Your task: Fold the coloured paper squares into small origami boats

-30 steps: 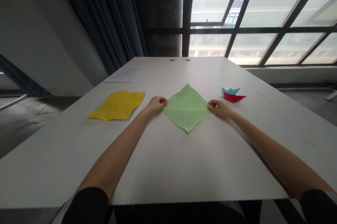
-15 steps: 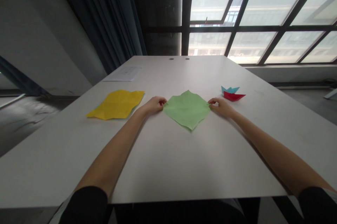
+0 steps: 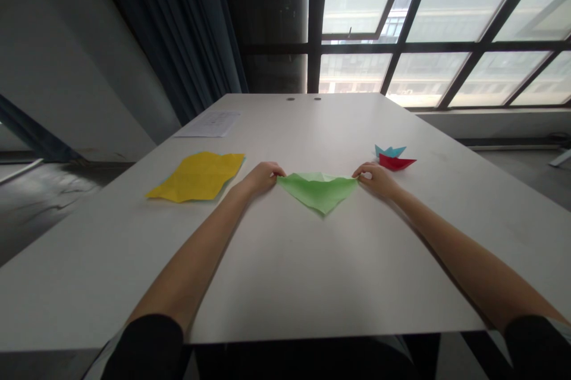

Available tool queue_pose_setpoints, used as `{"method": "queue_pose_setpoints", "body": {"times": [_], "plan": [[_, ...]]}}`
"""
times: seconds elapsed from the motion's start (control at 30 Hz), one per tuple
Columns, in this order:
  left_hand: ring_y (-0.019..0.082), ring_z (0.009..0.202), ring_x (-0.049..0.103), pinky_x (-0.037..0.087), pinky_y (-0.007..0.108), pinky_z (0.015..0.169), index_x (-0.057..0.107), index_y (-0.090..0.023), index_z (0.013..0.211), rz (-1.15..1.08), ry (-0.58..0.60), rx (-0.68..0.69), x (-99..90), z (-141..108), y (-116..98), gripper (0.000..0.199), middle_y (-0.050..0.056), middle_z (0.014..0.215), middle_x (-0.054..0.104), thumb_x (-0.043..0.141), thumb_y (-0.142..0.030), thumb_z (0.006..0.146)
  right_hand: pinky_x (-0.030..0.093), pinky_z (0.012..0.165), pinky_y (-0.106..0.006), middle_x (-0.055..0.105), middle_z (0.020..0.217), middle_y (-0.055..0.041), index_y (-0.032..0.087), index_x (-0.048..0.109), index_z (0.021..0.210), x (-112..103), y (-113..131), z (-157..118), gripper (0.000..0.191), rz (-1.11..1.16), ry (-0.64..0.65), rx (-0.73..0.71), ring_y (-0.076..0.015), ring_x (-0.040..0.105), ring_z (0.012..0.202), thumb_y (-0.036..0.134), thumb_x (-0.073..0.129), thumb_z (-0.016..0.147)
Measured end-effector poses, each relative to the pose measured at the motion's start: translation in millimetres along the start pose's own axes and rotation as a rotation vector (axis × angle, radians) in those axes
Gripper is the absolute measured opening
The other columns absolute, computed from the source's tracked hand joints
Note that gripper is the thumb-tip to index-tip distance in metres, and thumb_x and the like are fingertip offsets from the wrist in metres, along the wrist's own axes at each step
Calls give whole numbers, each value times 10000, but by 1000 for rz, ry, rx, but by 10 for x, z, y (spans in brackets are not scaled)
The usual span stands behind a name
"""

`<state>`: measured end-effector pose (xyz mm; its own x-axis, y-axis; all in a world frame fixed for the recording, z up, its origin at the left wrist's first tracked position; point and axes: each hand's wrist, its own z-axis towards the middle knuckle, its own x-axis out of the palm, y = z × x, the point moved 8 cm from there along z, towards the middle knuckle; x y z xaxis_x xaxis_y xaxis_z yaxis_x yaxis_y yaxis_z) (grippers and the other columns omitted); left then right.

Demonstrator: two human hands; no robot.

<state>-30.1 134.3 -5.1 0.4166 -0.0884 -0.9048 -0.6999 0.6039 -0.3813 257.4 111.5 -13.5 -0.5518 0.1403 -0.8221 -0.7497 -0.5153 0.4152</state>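
A sheet of light green paper (image 3: 320, 191) lies between my hands, bent across its middle with one corner pointing toward me. Its far half is raised and leans over, so the outline is roughly a triangle. My left hand (image 3: 264, 178) pinches the sheet's left corner. At the opposite corner, the fingers of my right hand (image 3: 373, 179) are closed on the paper. Both forearms reach in from the near edge.
Yellow paper (image 3: 200, 176) lies at the left on the white table (image 3: 285, 273). To the right are a red folded-paper boat (image 3: 396, 163) and a blue folded-paper piece (image 3: 389, 151). A printed sheet (image 3: 209, 124) rests at the far left.
The green paper's far corner has come down toward me, turning the flat diamond into a bent, triangular shape. Both hands keep their pinch at the side corners.
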Motion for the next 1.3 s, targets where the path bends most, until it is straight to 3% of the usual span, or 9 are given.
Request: {"method": "queue_pose_setpoints", "body": {"times": [0.2,0.5,0.63,0.73,0.8,0.93,1.1,1.3], "plan": [[145,838,576,434,242,800,695,-187,841,89,-28,53,52,6,22,409,37,876,654,378,-33,634,405,785,-323,661,839,-47,198,679,802,46,20,-16,228,-80,24,-60,-190,557,805,127,481,713],[147,770,577,422,226,715,691,-204,869,198,92,-18,70,-23,-87,310,30,883,650,452,-140,683,393,820,-326,663,874,-42,209,698,836,65,57,-48,314,-149,75,-73,-202,542,851,104,446,682],[182,811,583,402,263,717,677,-209,874,313,105,-94,55,-14,-206,288,59,927,643,428,-326,792,370,815,-353,665,876,-64,196,683,798,63,198,-30,217,-272,100,-71,-224,527,861,252,475,781],[241,851,579,389,337,772,663,-175,875,419,122,-188,100,-12,-317,467,110,916,635,378,-537,801,352,808,-375,660,905,-87,191,669,767,43,360,-15,275,-339,77,-52,-244,522,884,375,471,818],[257,890,564,377,364,807,639,-158,911,469,101,-203,137,-13,-429,523,129,936,622,368,-588,788,351,807,-378,652,940,-80,203,664,810,65,465,-8,279,-340,88,-52,-245,526,899,398,465,824],[264,993,515,376,379,839,557,-205,1100,467,75,-87,254,-11,-679,403,117,1074,571,464,-441,786,373,830,-361,627,1013,-76,215,640,944,197,631,-6,253,-278,162,-105,-226,540,916,355,462,832],[223,1035,510,392,350,858,504,-260,1184,363,140,112,427,-18,-895,409,74,1171,532,403,-187,795,397,852,-339,616,1026,-84,203,610,1042,367,781,-38,272,-217,244,-172,-214,546,948,278,449,836],[230,1002,524,408,360,857,586,-183,1029,339,100,90,476,-8,-954,335,103,1093,571,344,-345,862,391,879,-375,591,1099,-103,197,567,1120,425,879,-83,374,-208,265,-157,-242,529,1000,399,492,815]]}}
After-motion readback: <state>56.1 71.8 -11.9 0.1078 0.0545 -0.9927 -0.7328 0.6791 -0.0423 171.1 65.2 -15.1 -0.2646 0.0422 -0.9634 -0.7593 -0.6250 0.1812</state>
